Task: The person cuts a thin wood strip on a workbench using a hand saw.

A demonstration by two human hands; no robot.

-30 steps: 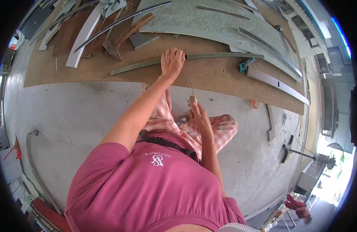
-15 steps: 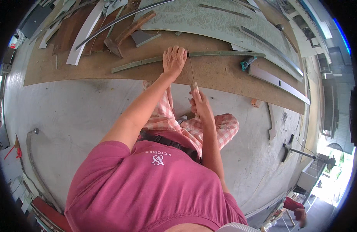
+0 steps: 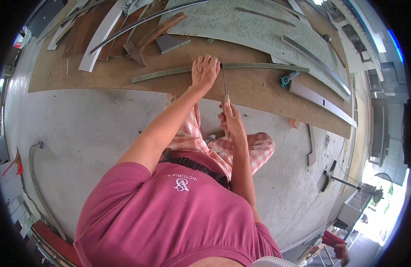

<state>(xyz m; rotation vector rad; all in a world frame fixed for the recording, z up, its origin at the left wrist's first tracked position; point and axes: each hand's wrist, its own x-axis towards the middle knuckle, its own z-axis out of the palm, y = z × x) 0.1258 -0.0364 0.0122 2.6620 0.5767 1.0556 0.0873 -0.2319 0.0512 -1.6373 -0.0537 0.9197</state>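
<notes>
A long, narrow greenish strip point(image 3: 263, 66), marked with cross lines, lies across the brown board. My left hand point(image 3: 204, 73) is closed over it near its middle, fingers curled across the far edge. Just right of those fingers, the thin blade of a handsaw point(image 3: 224, 82) crosses the strip, its tip showing slightly past the far side. My right hand point(image 3: 232, 121) is wrapped round the saw's light handle, nearer to my body and above my crossed legs. Where the teeth meet the strip is too small to make out.
The brown board point(image 3: 98, 78) bears a hammer point(image 3: 154, 38), grey offcuts point(image 3: 167, 43), a teal-handled tool point(image 3: 288, 78) and a white metal bar point(image 3: 323, 103). Long strips and a patterned sheet point(image 3: 232, 29) lie beyond. On the floor sit a brick-like block point(image 3: 294, 123) and a fan point(image 3: 375, 193).
The saw has slid slightly forward, its tip now showing beyond the strip. My left hand keeps its hold at the same place. The whole view has shifted a little.
</notes>
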